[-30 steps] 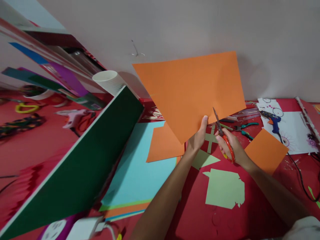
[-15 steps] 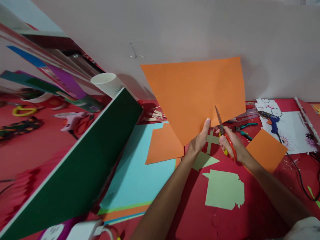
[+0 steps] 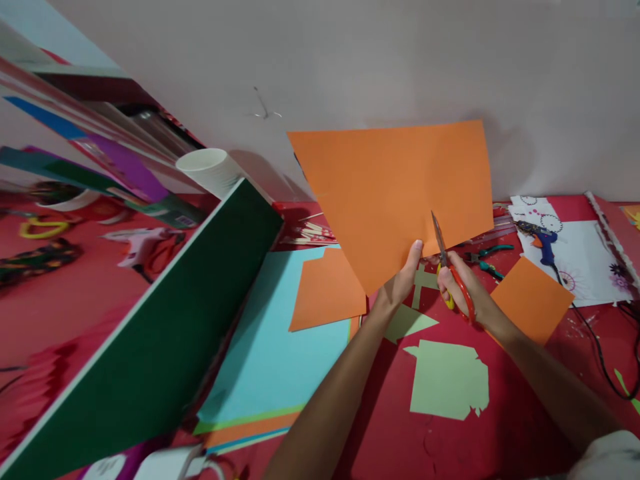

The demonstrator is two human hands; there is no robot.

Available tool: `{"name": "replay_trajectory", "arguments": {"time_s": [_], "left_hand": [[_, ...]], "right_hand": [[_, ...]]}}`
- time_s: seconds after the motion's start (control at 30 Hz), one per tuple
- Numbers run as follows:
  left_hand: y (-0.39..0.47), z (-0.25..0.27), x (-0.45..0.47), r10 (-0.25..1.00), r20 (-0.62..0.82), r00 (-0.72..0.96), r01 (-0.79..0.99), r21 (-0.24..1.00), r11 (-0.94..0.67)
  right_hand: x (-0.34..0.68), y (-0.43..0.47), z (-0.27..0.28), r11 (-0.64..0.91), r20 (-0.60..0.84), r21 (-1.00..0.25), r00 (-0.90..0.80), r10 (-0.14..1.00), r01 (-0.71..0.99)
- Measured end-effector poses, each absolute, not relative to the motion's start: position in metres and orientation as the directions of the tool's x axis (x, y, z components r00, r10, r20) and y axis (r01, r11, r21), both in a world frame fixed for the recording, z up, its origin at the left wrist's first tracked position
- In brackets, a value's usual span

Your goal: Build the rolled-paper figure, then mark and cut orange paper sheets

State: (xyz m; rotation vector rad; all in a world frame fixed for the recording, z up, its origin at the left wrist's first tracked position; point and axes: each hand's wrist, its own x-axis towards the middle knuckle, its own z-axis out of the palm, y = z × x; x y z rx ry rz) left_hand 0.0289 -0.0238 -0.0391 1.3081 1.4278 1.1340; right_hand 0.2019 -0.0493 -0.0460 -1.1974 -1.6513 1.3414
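Observation:
A large orange sheet of paper [image 3: 395, 180] is held up by its lower edge in my left hand [image 3: 401, 283], the thumb lying on its front face. My right hand [image 3: 463, 283] is closed round the handles of a pair of scissors [image 3: 463, 293], one handle red and one yellow. The blades point up and cross the sheet's lower edge just right of my left thumb. Below the hands, pale green paper with ragged cut edges [image 3: 450, 380] lies on the red table. A smaller orange square [image 3: 533, 300] rests beneath my right wrist.
To the left, a green board [image 3: 160, 320] stands slanted beside stacked coloured sheets [image 3: 270, 360] and a white paper cup [image 3: 210, 170]. A pink glue gun [image 3: 137, 243] lies beyond it. Green-handled pliers [image 3: 490, 257] and a blue glue gun [image 3: 543, 240] with its cord lie right.
The orange sheet has tilted slightly, its upper edge a little lower and to the right. Both hands keep nearly the same place and hold. The view has shifted slightly.

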Motion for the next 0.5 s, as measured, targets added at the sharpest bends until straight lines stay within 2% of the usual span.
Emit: {"name": "replay_trajectory", "arguments": {"time_s": [0.37,0.5], "left_hand": [[-0.0199,-0.0447,0.027,0.992,0.09,-0.093,0.24,0.968,-0.066],[-0.0222,-0.0407,0.028,0.992,0.051,-0.119,0.231,0.973,-0.022]], "right_hand": [[0.1991,-0.0469,-0.0491,0.019,-0.051,-0.967,-0.265,0.963,0.255],[0.1998,-0.046,-0.052,-0.016,-0.076,-0.968,-0.231,0.97,0.252]]}}
